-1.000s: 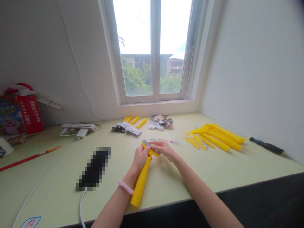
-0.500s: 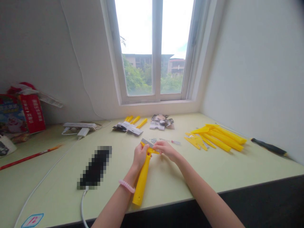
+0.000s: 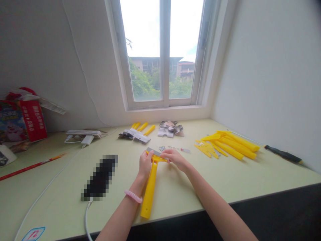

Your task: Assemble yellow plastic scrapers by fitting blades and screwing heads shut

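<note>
A yellow scraper (image 3: 149, 192) with a long handle lies at the middle of the table's front part, its handle end near the front edge. Along its head runs a grey blade (image 3: 153, 152). My left hand (image 3: 145, 164) grips the left end of the head, thumb on top. At the right end, my right hand (image 3: 174, 158) pinches the head and blade between thumb and fingers. Small screws (image 3: 162, 148) lie in a pile just beyond my hands, beside a small screwdriver (image 3: 181, 149) with a clear handle.
Yellow handles (image 3: 233, 147) and flat yellow pieces (image 3: 207, 149) lie on the right, near a black-handled tool (image 3: 283, 154). Finished-looking scrapers (image 3: 140, 132) and grey packets (image 3: 170, 129) sit at the back. A blurred-out dark object (image 3: 99, 177) with a cable is left.
The scraper's head has turned slightly and shifted a little left, with its blade now flatter across. My left hand has moved slightly left with it, and its thumb has shifted.
</note>
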### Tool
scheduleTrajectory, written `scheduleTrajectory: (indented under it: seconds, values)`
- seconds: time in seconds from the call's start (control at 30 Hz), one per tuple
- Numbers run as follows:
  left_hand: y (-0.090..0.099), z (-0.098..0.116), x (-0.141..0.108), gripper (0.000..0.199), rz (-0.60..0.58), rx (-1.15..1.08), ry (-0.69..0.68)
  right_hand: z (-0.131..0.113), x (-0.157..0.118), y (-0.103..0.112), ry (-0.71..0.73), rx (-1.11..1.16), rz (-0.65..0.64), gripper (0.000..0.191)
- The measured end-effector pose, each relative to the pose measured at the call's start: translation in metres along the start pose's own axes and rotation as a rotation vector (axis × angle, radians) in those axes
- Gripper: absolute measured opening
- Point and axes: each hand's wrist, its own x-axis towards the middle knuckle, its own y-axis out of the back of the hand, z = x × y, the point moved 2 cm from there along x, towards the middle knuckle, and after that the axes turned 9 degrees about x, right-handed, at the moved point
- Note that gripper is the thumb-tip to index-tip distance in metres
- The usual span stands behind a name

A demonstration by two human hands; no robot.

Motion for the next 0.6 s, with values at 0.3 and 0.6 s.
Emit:
scheduleTrajectory:
  seconds: [0.3, 0.6]
  values:
    - [0.0037, 0.0052, -0.0018, 0.025, 0.073, 0.017, -0.054, 0.0079, 0.0049, 0.0028, -0.003, 0.025, -0.022, 0.017]
    - [-0.0035, 0.0085, -0.0070, 0.026, -0.077, -0.075, -0.024, 0.0066, 0.0042, 0.0035, -0.032, 0.132, 0.012, 0.014]
